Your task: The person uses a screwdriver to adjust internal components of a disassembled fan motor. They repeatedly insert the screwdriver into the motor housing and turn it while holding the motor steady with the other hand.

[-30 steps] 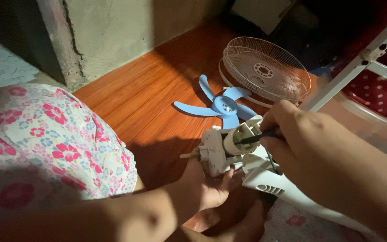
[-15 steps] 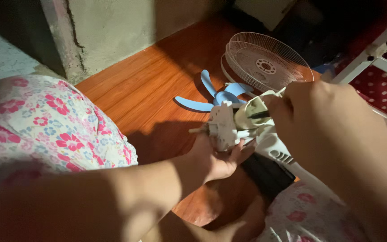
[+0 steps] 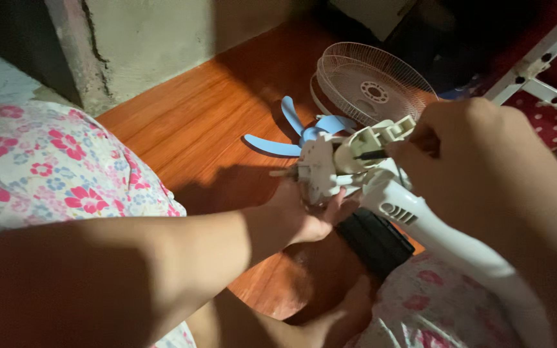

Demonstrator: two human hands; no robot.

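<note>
- Hands at work: left hand (image 3: 301, 216) cups the white fan motor housing (image 3: 330, 169) from below, grip clamped on it, above the wooden floor (image 3: 188, 129).
- Right hand (image 3: 478, 161) closes tight on a screwdriver (image 3: 370, 154) whose tip meets the housing.
- Risk, I'd say: the tip slips and jabs the left palm.
- Blue fan blade (image 3: 304, 132) and wire guard (image 3: 372, 87) lie near the far edge; no labels show.

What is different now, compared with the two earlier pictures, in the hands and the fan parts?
The fan motor and both hands sit higher in the picture, closer to the blue blade and wire guard. The camera also shifted, so real movement is hard to judge. Unchanged: the left hand holds the motor from below, the right hand keeps a dark tool against it, and blade and guard lie on the wooden floor.
</note>
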